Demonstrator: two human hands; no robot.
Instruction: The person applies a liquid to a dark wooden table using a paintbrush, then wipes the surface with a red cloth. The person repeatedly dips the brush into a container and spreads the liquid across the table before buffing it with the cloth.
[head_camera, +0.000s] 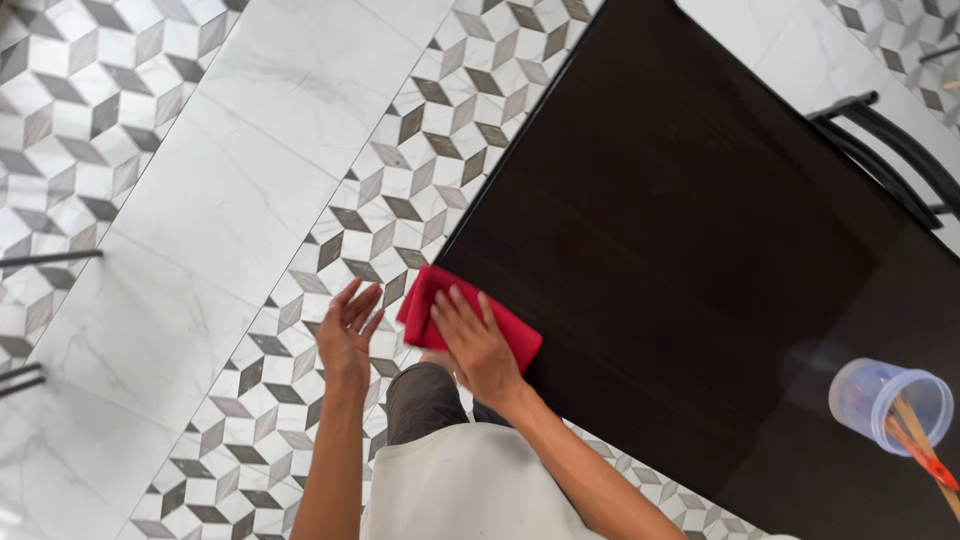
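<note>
My right hand (477, 343) lies flat on a folded red cloth (515, 335) at the near corner of a dark brown table (680, 230). The cloth hangs a little over the table's corner. My left hand (347, 327) hovers open beside that corner, off the table and over the floor, fingers spread and holding nothing. Below my arms I see my light apron and a dark trouser leg.
A clear plastic cup (888, 402) with wooden sticks stands on the table at the right. A black chair (893, 150) sits at the far right edge. The floor has grey and white cube-pattern tiles (70, 100) and a marble strip. Thin black legs show at the left.
</note>
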